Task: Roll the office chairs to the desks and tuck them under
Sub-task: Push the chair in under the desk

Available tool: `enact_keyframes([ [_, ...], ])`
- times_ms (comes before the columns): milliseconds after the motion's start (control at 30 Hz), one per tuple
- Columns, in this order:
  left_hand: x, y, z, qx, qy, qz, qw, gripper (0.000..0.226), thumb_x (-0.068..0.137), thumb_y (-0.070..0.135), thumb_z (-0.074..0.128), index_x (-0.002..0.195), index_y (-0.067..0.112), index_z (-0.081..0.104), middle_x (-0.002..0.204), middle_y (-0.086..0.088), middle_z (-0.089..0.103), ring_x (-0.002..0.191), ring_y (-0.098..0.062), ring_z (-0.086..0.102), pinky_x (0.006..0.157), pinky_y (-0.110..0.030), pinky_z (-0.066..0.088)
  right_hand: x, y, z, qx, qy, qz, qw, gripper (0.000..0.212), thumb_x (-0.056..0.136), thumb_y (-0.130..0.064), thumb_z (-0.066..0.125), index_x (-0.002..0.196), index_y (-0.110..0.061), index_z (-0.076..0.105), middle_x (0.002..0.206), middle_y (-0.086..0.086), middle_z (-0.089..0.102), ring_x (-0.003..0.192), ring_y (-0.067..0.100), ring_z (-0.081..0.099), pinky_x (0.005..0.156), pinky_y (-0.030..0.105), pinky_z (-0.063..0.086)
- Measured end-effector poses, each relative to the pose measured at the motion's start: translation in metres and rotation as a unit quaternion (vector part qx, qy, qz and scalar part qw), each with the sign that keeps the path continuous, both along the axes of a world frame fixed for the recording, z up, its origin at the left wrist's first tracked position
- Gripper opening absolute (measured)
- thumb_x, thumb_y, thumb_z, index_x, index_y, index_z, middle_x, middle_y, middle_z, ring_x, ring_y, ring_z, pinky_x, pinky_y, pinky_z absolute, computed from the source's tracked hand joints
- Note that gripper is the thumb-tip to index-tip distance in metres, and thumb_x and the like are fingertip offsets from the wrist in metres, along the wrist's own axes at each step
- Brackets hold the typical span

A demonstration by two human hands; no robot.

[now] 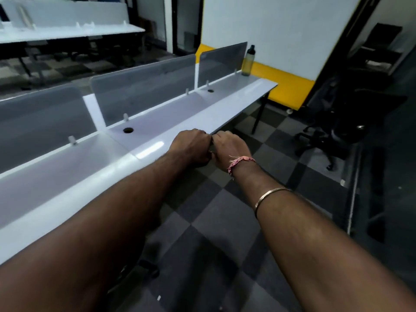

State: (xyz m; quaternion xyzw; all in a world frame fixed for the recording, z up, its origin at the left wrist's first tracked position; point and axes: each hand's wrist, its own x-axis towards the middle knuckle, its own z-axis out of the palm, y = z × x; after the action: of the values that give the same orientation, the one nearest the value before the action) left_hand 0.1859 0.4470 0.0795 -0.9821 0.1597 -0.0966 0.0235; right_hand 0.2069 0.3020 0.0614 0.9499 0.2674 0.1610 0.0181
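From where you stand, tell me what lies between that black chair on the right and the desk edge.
Nothing visible blocks it. Between the black office chair and the white desk there is only bare checkered floor. The desk's black leg stands at the far end. Under-desk space is mostly hidden.

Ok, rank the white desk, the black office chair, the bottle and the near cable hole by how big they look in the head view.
1. white desk
2. black office chair
3. bottle
4. cable hole
The chair and bottle stand farther off, so their true sizes are understated.
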Motion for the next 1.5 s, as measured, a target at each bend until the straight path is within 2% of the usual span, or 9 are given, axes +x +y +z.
enact_keyframes([
  [167, 0.057, -0.105, 0.030, 0.007, -0.025, -0.048, 0.999, 0.027, 0.087, 0.041, 0.064, 0.102, 0.020, 0.070, 0.103, -0.005, 0.072, 0.094, -0.030, 0.069, 0.065, -0.034, 0.043, 0.047, -0.103, 0.024, 0.015, -0.028, -0.070, 0.997, 0.029, 0.077, -0.028, 0.072, 0.100, -0.012, 0.065, 0.099, 0.009, 0.065, 0.093, 0.030, 0.061, 0.076, 0.039, 0.048],
  [333, 0.102, -0.200, 0.049, 0.005, -0.040, -0.073, 0.997, 0.031, 0.089, 0.042, 0.064, 0.109, 0.018, 0.068, 0.107, -0.008, 0.071, 0.094, -0.031, 0.069, 0.068, -0.036, 0.046, 0.079, -0.197, 0.047, 0.022, -0.032, -0.113, 0.993, 0.025, 0.082, -0.024, 0.065, 0.103, -0.011, 0.063, 0.104, 0.009, 0.065, 0.098, 0.031, 0.061, 0.081, 0.040, 0.048],
  [433, 0.128, -0.245, 0.059, 0.003, -0.054, -0.096, 0.994, 0.034, 0.093, 0.043, 0.063, 0.116, 0.018, 0.066, 0.113, -0.009, 0.071, 0.102, -0.032, 0.068, 0.071, -0.036, 0.043, 0.099, -0.243, 0.054, 0.024, -0.035, -0.140, 0.989, 0.029, 0.081, -0.027, 0.066, 0.106, -0.014, 0.062, 0.106, 0.007, 0.065, 0.100, 0.029, 0.061, 0.083, 0.039, 0.051],
  [567, 0.167, -0.303, 0.065, 0.001, -0.054, -0.127, 0.990, 0.038, 0.092, 0.045, 0.064, 0.118, 0.017, 0.066, 0.113, -0.010, 0.071, 0.104, -0.032, 0.068, 0.078, -0.043, 0.054, 0.129, -0.299, 0.058, 0.023, -0.040, -0.178, 0.983, 0.030, 0.083, -0.031, 0.067, 0.107, -0.015, 0.061, 0.107, 0.006, 0.064, 0.102, 0.029, 0.060, 0.082, 0.039, 0.049],
  [767, 0.233, -0.370, 0.060, 0.009, -0.062, -0.168, 0.984, 0.036, 0.093, 0.041, 0.065, 0.120, 0.018, 0.068, 0.115, -0.010, 0.071, 0.105, -0.032, 0.068, 0.072, -0.038, 0.046, 0.182, -0.364, 0.056, 0.027, -0.043, -0.218, 0.975, 0.026, 0.083, -0.028, 0.065, 0.105, -0.015, 0.062, 0.105, 0.006, 0.065, 0.100, 0.029, 0.060, 0.080, 0.038, 0.048],
  [1067, 0.414, -0.491, 0.054, -0.002, -0.056, -0.255, 0.965, 0.031, 0.094, 0.039, 0.059, 0.114, 0.019, 0.070, 0.116, -0.008, 0.071, 0.105, -0.033, 0.068, 0.078, -0.040, 0.053, 0.340, -0.477, 0.053, 0.009, -0.044, -0.302, 0.952, 0.019, 0.091, -0.019, 0.053, 0.106, -0.015, 0.063, 0.109, 0.005, 0.065, 0.105, 0.029, 0.060, 0.080, 0.039, 0.048],
  [1267, 0.513, -0.558, 0.062, 0.011, -0.079, -0.316, 0.945, 0.033, 0.094, 0.043, 0.055, 0.111, 0.020, 0.071, 0.110, -0.007, 0.071, 0.100, -0.029, 0.068, 0.071, -0.037, 0.045, 0.417, -0.532, 0.061, 0.037, -0.050, -0.355, 0.933, 0.021, 0.083, -0.021, 0.060, 0.104, -0.016, 0.063, 0.105, 0.004, 0.065, 0.101, 0.028, 0.061, 0.075, 0.037, 0.050],
  [1500, 0.602, -0.643, 0.055, 0.003, -0.072, -0.355, 0.932, 0.033, 0.094, 0.044, 0.055, 0.110, 0.020, 0.070, 0.109, -0.006, 0.072, 0.100, -0.030, 0.068, 0.076, -0.039, 0.051, 0.503, -0.617, 0.053, 0.036, -0.060, -0.384, 0.921, 0.016, 0.083, -0.022, 0.062, 0.098, -0.015, 0.065, 0.099, 0.004, 0.066, 0.095, 0.028, 0.063, 0.074, 0.037, 0.051],
])
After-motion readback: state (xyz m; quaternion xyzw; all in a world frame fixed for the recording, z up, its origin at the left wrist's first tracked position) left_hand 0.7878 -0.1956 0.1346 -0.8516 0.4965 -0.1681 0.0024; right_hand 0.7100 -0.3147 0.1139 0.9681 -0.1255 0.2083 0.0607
